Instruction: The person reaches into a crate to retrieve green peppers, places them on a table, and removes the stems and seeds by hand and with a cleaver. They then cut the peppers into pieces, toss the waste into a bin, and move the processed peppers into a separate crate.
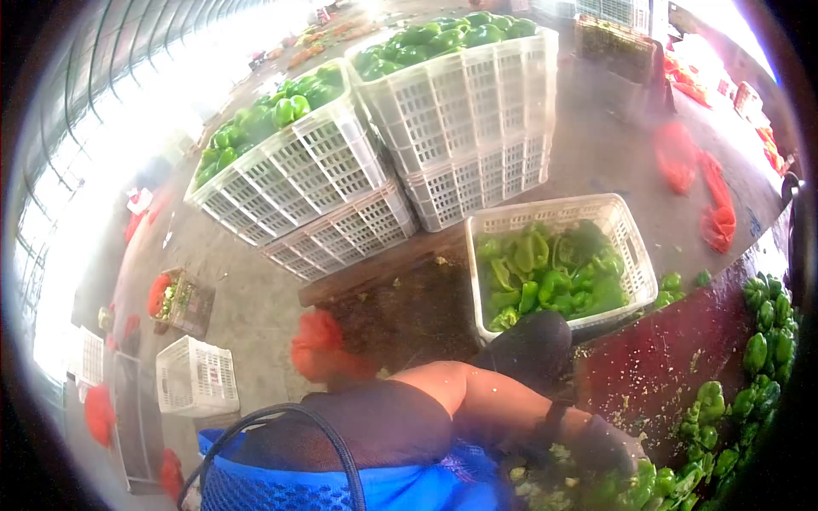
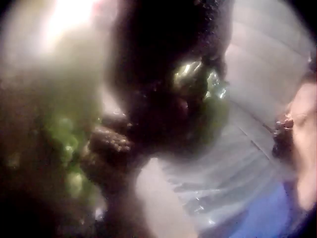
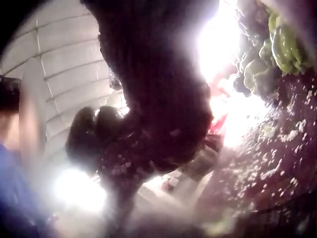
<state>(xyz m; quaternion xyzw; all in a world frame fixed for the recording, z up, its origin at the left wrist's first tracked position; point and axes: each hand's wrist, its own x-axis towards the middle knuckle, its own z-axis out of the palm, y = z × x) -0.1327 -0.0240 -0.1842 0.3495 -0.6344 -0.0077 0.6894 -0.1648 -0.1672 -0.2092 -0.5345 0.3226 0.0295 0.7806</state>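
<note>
My left hand [image 1: 612,444], in a dark wet glove, reaches over the corner of a dark red tabletop [image 1: 656,358]. Green bell peppers [image 1: 656,485] lie just below it. The left wrist view has this hand dark and blurred, with a shiny green pepper [image 2: 212,106] held against its glove. My right hand [image 3: 148,144] shows only in the right wrist view, in a dark glove speckled with pale seeds. Its fingers bend beside the seed-strewn tabletop, and shadow leaves me unable to tell what they hold.
A white crate [image 1: 555,204] of opened green peppers stands beyond my arm. Stacked white crates [image 1: 477,111] filled with whole peppers rise behind it. More peppers [image 1: 767,341] line the tabletop's right side. An upturned pale crate [image 1: 196,375] and red net bags [image 1: 319,345] are on the floor.
</note>
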